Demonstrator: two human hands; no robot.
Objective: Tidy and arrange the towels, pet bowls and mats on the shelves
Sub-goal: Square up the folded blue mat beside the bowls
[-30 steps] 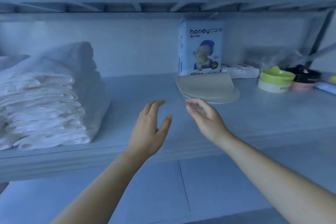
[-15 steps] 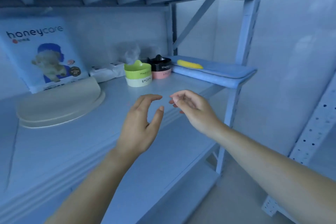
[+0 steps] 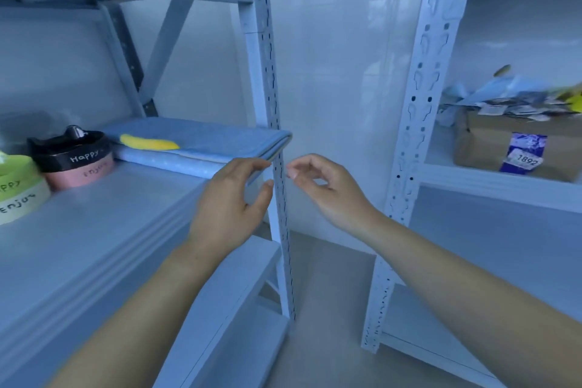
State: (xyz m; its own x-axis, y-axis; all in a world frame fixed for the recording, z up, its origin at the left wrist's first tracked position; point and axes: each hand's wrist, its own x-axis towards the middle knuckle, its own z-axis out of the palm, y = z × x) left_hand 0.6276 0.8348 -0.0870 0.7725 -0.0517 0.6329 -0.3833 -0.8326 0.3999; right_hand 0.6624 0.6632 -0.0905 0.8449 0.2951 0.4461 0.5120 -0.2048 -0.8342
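A cardboard box (image 3: pixel 491 148) sat on the second rack at the right of the frame, heaped above its rim with a blurred litter of small printed packets and pale blue wrapping, and a glossy blue label (image 3: pixel 524 153) on its front read 1892. At the left edge, a black bowl (image 3: pixel 71 151) with little cat-ear points, lettered "Happy", was nested on a pink bowl (image 3: pixel 83 175). Just beside them a lime-green bowl (image 3: pixel 14 176) sat on a cream bowl (image 3: pixel 19 205); from where I stood, their insides were hidden. Touching the pink bowl, a folded blue mat (image 3: pixel 201 138), soft and faintly dotted, lay flat at the far right end of the smooth white shelf (image 3: pixel 94 230). It bore a yellow banana-shaped patch (image 3: pixel 149 142), and its corner stuck out past the perforated metal upright (image 3: pixel 267 72). The left hand (image 3: pixel 226 198) hung at centre frame, relaxed and gripping nothing, its fingertips at the mat's near corner; I could not tell if they touched. The right hand (image 3: pixel 324 189), just across the upright, was loosely curled with thumb and forefinger close together, holding nothing.
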